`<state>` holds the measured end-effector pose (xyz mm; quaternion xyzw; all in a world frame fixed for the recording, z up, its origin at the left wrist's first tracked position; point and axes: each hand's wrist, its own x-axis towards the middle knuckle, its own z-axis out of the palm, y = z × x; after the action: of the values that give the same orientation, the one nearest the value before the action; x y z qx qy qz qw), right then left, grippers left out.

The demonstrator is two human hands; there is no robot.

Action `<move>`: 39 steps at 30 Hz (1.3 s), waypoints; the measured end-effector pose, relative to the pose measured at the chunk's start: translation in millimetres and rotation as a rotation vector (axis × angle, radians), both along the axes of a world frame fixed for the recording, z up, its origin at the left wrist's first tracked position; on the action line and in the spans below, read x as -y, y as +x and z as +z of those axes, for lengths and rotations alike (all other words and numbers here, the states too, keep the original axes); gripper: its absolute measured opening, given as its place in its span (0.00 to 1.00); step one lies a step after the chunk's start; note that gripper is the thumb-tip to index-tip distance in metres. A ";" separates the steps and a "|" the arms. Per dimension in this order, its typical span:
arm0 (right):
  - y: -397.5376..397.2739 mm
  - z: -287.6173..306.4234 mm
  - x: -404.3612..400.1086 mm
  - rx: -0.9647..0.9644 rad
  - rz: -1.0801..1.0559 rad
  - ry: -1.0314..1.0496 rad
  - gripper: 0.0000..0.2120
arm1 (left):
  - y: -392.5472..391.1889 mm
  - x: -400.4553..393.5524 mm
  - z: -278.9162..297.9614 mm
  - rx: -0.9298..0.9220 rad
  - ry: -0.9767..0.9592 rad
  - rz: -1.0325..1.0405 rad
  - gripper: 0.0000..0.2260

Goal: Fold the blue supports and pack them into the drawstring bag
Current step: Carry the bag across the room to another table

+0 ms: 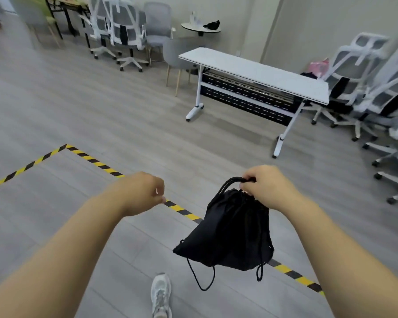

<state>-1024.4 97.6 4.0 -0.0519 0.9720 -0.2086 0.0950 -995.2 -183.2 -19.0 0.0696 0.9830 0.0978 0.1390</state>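
Note:
A black drawstring bag hangs in the air in front of me, its mouth cinched tight and its body bulging. My right hand grips the looped cords at the bag's top. Loose cord ends dangle below the bag. My left hand is held out to the left of the bag, apart from it, with its fingers curled and nothing visible in it. No blue supports are in view; what is inside the bag is hidden.
Yellow-and-black tape marks a line across the grey floor. A white folding table stands ahead to the right. White office chairs crowd the right side and the back left. My shoe is on the floor below.

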 end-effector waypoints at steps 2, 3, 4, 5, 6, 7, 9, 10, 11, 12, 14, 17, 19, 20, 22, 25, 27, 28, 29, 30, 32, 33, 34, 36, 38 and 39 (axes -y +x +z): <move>-39.4 -0.5 -2.8 -0.011 -0.041 0.009 0.05 | -47.6 3.6 -2.1 -0.006 0.002 -0.037 0.08; -58.5 -0.9 -3.0 -0.016 -0.058 0.017 0.05 | -71.6 5.3 -2.7 -0.010 -0.001 -0.058 0.08; -77.7 -1.3 -3.1 -0.020 -0.078 0.021 0.05 | -95.8 7.2 -2.7 -0.017 0.001 -0.075 0.08; -97.1 -1.8 -3.1 -0.022 -0.103 0.027 0.05 | -120.7 8.8 -1.9 -0.021 0.005 -0.090 0.09; -115.7 -1.6 -2.5 -0.020 -0.131 0.034 0.05 | -145.2 10.6 -0.8 -0.021 0.004 -0.110 0.09; -133.0 -0.9 -1.2 -0.014 -0.155 0.040 0.05 | -168.1 12.3 0.1 -0.017 0.000 -0.131 0.09; -167.7 0.6 1.4 -0.009 -0.190 0.042 0.05 | -213.1 15.1 1.3 -0.010 -0.002 -0.162 0.10; -184.3 1.4 2.6 -0.008 -0.201 0.039 0.06 | -234.5 16.4 1.3 -0.004 -0.002 -0.175 0.10; -201.0 2.2 4.1 -0.009 -0.212 0.031 0.06 | -255.4 17.3 1.0 0.000 0.001 -0.185 0.10; -217.8 3.4 6.0 -0.010 -0.222 0.019 0.05 | -275.7 18.0 0.5 0.003 0.004 -0.195 0.10; -251.8 4.7 9.4 -0.012 -0.239 -0.002 0.05 | -315.1 18.5 0.1 0.004 -0.002 -0.221 0.10; -306.9 4.1 13.2 -0.025 -0.248 -0.024 0.05 | -373.2 16.4 -3.4 0.014 -0.005 -0.247 0.10; -346.8 2.5 15.1 -0.026 -0.242 -0.025 0.06 | -413.4 14.1 -6.8 0.023 -0.009 -0.256 0.10; -367.9 0.6 15.5 -0.026 -0.237 -0.027 0.06 | -434.9 12.8 -9.0 0.023 -0.008 -0.258 0.10; -411.3 -5.0 16.1 -0.032 -0.221 -0.036 0.06 | -477.5 10.9 -13.7 0.021 -0.017 -0.256 0.10; -479.1 -14.8 16.6 -0.020 -0.212 -0.073 0.05 | -541.7 9.1 -22.1 0.041 -0.034 -0.253 0.10; -522.0 -18.4 16.7 0.010 -0.218 -0.082 0.05 | -583.4 6.3 -26.1 0.064 -0.044 -0.250 0.09; -542.0 -19.0 17.1 0.020 -0.217 -0.082 0.05 | -603.2 4.8 -27.7 0.073 -0.046 -0.250 0.10; -562.1 -19.6 17.1 0.025 -0.214 -0.081 0.05 | -622.9 3.5 -29.1 0.082 -0.045 -0.247 0.10; -581.2 -19.7 17.3 0.030 -0.213 -0.077 0.05 | -641.5 2.5 -30.2 0.092 -0.044 -0.244 0.10; -618.1 -19.5 17.5 0.037 -0.212 -0.061 0.07 | -677.0 2.0 -31.9 0.108 -0.035 -0.235 0.10; -636.7 -19.5 17.2 0.038 -0.209 -0.050 0.08 | -694.7 2.3 -32.9 0.115 -0.025 -0.226 0.10; -654.8 -19.6 17.0 0.040 -0.206 -0.039 0.08 | -712.0 3.5 -34.0 0.121 -0.016 -0.219 0.10; -691.9 -20.5 16.8 0.045 -0.202 -0.032 0.07 | -748.1 6.4 -37.3 0.128 -0.009 -0.212 0.10; -729.8 -22.9 16.0 0.048 -0.209 -0.030 0.08 | -789.1 9.4 -40.9 0.125 -0.013 -0.212 0.10; -748.9 -24.2 15.4 0.051 -0.216 -0.025 0.07 | -811.2 10.3 -42.7 0.124 -0.011 -0.208 0.09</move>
<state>-1773.3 82.1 -20.2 0.0572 0.9665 -0.2311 0.0959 -1806.4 -193.6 -61.7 0.1644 0.9604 0.0817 0.2094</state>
